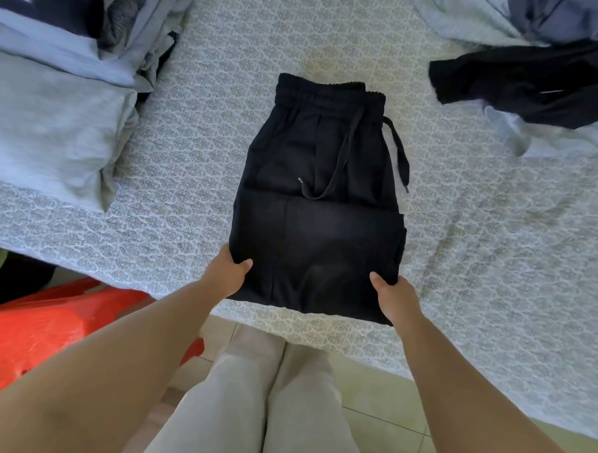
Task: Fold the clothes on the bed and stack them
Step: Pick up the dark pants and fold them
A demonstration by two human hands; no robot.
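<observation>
Both hands, left hand (227,272) and right hand (392,295), pinch the near corners of the black pants (317,206) lying mid-bed (206,126), probably so the next fold goes evenly toward the waistband.

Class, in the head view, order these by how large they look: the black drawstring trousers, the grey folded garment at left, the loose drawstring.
1. grey folded garment, partly cut off by the frame
2. black drawstring trousers, fairly close in size
3. loose drawstring

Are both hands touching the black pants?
Touching. Head view: left hand and right hand each grip the near edge of the black pants, thumbs on top.
</observation>
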